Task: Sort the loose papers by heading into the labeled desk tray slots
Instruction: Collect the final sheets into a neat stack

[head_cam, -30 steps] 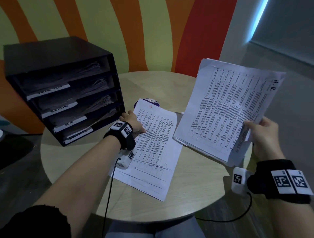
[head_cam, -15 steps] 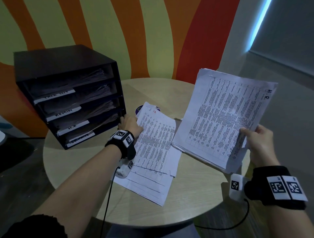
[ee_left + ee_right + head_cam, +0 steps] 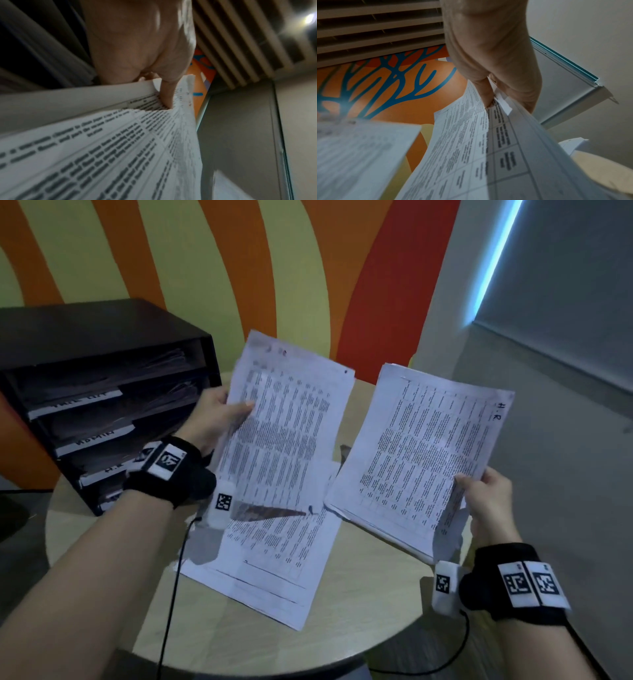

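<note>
Four slots of the black desk tray (image 3: 102, 344) each hold stacked papers behind a white label. My left hand (image 3: 212, 419) pinches one printed sheet (image 3: 284, 440) upright beside the tray; my right hand (image 3: 489, 501) pinches the H.R bundle (image 3: 428, 453). More sheets (image 3: 274, 570) lie on the round table (image 3: 359, 628).

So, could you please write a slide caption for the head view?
Left hand lifts one sheet while right hand holds the stack beside the tray.
</note>
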A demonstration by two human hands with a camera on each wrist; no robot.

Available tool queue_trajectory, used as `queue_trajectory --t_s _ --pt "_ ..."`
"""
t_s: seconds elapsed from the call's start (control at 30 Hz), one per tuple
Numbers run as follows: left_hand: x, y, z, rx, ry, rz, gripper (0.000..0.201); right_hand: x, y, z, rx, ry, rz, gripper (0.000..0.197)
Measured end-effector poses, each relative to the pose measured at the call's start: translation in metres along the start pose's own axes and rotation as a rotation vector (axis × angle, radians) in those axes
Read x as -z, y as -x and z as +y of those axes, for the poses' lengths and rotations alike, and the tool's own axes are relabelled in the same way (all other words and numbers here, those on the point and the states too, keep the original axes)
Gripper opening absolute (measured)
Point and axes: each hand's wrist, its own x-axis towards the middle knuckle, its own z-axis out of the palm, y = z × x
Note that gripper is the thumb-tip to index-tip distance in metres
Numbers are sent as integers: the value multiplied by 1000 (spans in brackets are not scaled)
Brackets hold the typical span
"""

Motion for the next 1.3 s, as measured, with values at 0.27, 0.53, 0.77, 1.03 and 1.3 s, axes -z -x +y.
queue_trajectory --t_s 0.27,0.53,0.77,1.03,1.3 --pt "-5 1 43 -159 77 -108 11 -9 3 -6 -12 -24 -48 19" --pt "-83 14 -5 -72 36 -115 32 -27 23 -28 112 -126 -263 25" --pt "-116 20 2 -180 13 -107 29 -43 36 -32 247 -329 -300 45" --pt "-123 20 1 -240 4 -89 22 -39 30 -26 429 -139 -175 38" --pt "-105 19 -43 -74 -306 -285 36 -38 18 -4 198 -21 -165 19"
